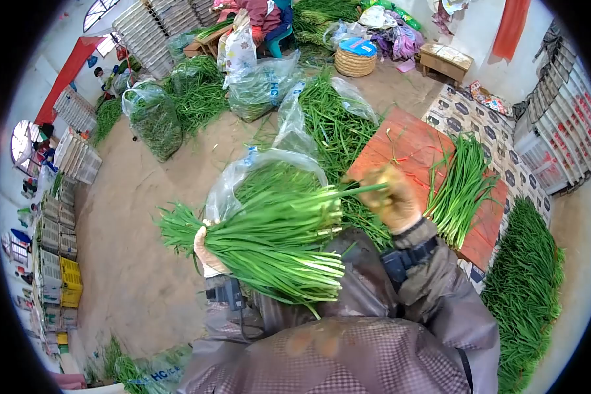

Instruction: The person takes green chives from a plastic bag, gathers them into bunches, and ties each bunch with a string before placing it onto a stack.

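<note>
A large bunch of long green stalks (276, 230) lies across my lap, its leafy tips to the left and pale cut ends to the right. My left hand (207, 249) is wrapped round the leafy part. At the right, my right hand (391, 197), slightly blurred, has its fingers closed on a few stalks (364, 189) at the bunch's upper edge. A smaller bundle (463, 190) rests on the red board (400, 141) beyond my right hand. Just past the held bunch is an open clear plastic bag (230, 184) with more greens inside.
Loose greens (335, 125) are heaped ahead, beside a filled bag (152, 121). A long pile of greens (525, 289) lies at the right. A person (259, 20) sits at the top. Crates (561, 125) stand at the right, a woven basket (354, 62) farther back.
</note>
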`<state>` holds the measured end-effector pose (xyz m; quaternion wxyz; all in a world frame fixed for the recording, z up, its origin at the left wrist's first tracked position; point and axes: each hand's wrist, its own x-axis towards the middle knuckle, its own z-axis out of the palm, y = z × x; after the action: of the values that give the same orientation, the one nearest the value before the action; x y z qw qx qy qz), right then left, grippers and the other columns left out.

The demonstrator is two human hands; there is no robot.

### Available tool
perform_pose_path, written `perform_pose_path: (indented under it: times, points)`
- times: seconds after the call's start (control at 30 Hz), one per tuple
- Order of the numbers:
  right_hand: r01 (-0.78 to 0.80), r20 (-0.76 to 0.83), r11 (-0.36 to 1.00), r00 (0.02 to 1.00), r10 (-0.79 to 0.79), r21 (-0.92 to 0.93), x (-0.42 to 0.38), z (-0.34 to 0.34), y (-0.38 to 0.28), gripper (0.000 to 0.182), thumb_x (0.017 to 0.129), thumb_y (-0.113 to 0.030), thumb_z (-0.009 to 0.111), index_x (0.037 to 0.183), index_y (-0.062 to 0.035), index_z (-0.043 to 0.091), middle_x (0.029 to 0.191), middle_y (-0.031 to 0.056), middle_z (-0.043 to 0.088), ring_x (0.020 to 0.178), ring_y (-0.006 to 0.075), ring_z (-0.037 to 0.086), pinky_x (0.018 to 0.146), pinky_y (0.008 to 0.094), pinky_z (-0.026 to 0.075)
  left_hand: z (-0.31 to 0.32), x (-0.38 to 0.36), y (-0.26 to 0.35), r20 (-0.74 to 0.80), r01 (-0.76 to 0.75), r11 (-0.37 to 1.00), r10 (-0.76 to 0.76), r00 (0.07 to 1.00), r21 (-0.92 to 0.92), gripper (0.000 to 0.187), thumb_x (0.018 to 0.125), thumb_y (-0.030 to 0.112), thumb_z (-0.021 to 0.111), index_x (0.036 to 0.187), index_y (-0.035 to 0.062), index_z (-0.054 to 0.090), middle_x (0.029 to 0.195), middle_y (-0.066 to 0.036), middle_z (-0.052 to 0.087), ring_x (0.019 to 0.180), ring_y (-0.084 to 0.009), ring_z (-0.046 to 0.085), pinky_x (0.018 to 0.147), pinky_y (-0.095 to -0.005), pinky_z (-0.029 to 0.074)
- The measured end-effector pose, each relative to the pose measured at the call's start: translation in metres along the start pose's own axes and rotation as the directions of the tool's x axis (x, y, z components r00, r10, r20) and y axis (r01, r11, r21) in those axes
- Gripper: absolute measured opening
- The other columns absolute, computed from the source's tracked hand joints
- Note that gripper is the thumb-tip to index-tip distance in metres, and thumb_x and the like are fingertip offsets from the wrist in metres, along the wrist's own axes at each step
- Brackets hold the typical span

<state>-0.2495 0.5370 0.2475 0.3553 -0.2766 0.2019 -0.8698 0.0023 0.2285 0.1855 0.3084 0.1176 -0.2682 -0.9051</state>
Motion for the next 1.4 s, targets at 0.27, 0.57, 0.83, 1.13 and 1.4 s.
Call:
perform_pose_path:
  times: [0.27,0.57,0.83,1.13,1.4]
  points:
    - [-0.078,-0.096,-0.057,0.861,0.499,-0.995,-0.017,0.003,-0.021,0.070,0.082,-0.055,0.068,0.121,0.0015,0.064,0.122,0.0186,0.065,0.110,0.0313,0.063,0.097,0.0399,0.048,0.005,-0.004,-0.003,-0.050,0.000,1.000,0.001,0.999,0.024,0.016,0.088,0.027,0.062,0.098,0.0142,0.064,0.098,-0.004,0.067,0.095,-0.0238,0.064,0.086,-0.0459,0.054]
    - [-0.274,-0.359,-0.529,0.931,0.063,-0.803,-0.009,-0.054,0.111,0.028,0.083,-0.024,0.055,0.072,-0.0012,0.068,0.079,0.0184,0.067,0.085,0.0367,0.066,0.083,0.0471,0.051,-0.013,-0.001,0.002,-0.037,0.004,0.998,-0.002,0.999,0.068,0.018,0.089,0.027,0.061,0.098,0.0128,0.066,0.099,-0.005,0.068,0.095,-0.0237,0.064,0.087,-0.0437,0.053]
    - [-0.450,-0.309,0.704,0.892,0.329,-0.550,-0.031,-0.065,0.116,0.068,0.092,-0.029,0.066,0.149,-0.0106,0.033,0.119,0.0071,0.059,0.087,0.0198,0.061,0.075,0.0311,0.050,-0.042,0.003,-0.009,-0.013,0.029,1.000,-0.029,0.999,-0.003,0.023,0.091,0.031,0.058,0.099,0.0130,0.069,0.105,-0.006,0.070,0.102,-0.0259,0.064,0.091,-0.0454,0.051]
    - [-0.569,-0.591,0.798,0.718,0.366,-0.197,-0.018,-0.090,0.047,0.027,0.096,-0.030,0.054,0.111,-0.0102,0.066,0.083,-0.0019,0.057,0.046,0.0060,0.025,0.044,0.0243,0.021,-0.096,0.015,0.001,-0.126,-0.034,0.994,0.021,0.992,-0.101,0.027,0.089,0.027,0.057,0.102,0.0081,0.071,0.110,-0.012,0.070,0.103,-0.0297,0.063,0.094,-0.0471,0.049]
    - [-0.508,-0.387,0.821,0.724,0.571,0.261,-0.027,-0.020,0.105,0.032,0.095,-0.023,0.058,0.125,-0.0099,0.057,0.100,0.0059,0.062,0.066,0.0139,0.057,0.050,0.0246,0.044,-0.095,0.021,0.001,-0.125,-0.070,0.996,0.063,0.990,-0.050,0.028,0.087,0.025,0.058,0.103,0.0059,0.070,0.109,-0.013,0.070,0.104,-0.0318,0.063,0.096,-0.0482,0.049]
